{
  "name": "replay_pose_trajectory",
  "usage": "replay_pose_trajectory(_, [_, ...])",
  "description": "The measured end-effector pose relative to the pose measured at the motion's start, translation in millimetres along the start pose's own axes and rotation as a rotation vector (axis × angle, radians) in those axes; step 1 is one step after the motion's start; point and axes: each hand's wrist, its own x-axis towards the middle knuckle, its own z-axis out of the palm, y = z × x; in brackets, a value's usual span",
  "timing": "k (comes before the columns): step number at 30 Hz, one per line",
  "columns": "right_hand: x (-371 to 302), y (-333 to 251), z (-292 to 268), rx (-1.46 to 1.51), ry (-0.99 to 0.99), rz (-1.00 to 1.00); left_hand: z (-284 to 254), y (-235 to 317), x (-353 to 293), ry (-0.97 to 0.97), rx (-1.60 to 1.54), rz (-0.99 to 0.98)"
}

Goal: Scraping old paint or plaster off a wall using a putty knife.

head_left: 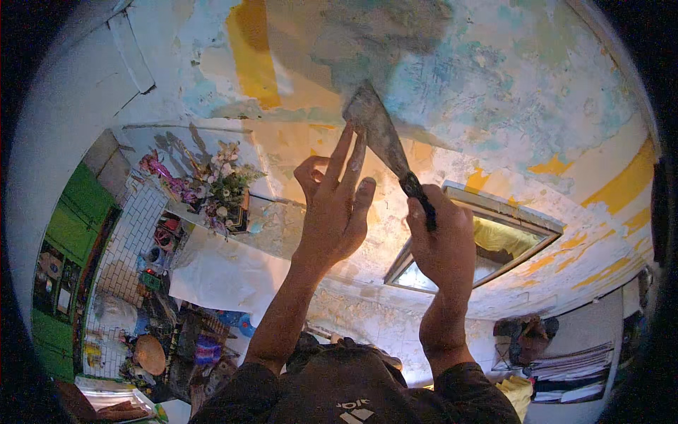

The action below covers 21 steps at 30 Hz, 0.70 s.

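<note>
A putty knife (385, 141) with a broad, grey-smeared blade and a dark handle (412, 187) slants upward to the left, and its lower end sits inside the grip of the right hand (446, 237). That grip is wrapped firmly round the handle, so the blade juts out beyond the fingers, up and to the left of them. The left hand (330, 219) is just left of the knife, its grip loose and unclosed: two long fingers point straight up with their tips at the blade's lower left side, seemingly touching it, another finger curls off to the left, and the thumb stands apart on the side facing the handle. Behind the knife spreads a patchy painted surface (508, 92) in pale blue, teal and cream; whether the blade's edge presses on it, I cannot tell. Above the knife is a dark grey patch (381, 35), and to its upper left a yellow stripe (253, 67). Below and to the right of the knife, partly behind the right hand, is a wooden frame (505, 205). Well to the left of the knife stands a bunch of pink and pale flowers (229, 177), with a white sheet-like surface (219, 275) below the flowers and green panels (79, 205) farther out. Dark sleeves (466, 389) show well below the knife.
</note>
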Motion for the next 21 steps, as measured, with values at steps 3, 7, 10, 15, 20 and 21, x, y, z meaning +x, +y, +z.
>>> replay_pose_trajectory(3, [-2, 2, -1, 0.078, 0.019, 0.092, -2, 0, -2, 0.033, 0.028, -0.020])
replay_pose_trajectory(7, [-1, 4, 3, 0.057, 0.018, 0.058, -4, -2, -1, 0.054, 0.038, -0.006])
replay_pose_trajectory(10, [-3, 4, 9, 0.109, 0.003, 0.135, -5, -6, -3, 0.010, 0.010, -0.005])
replay_pose_trajectory(15, [-11, 9, 30, 0.135, 0.018, 0.104, -2, -9, -4, -0.009, -0.001, 0.000])
replay_pose_trajectory(20, [-22, 14, 48, 0.244, 0.095, 0.134, 1, -8, -5, -0.011, -0.036, 0.007])
replay_pose_trajectory(21, [-23, 14, 50, 0.242, 0.086, 0.123, 1, -8, -6, -0.011, -0.042, 0.009])
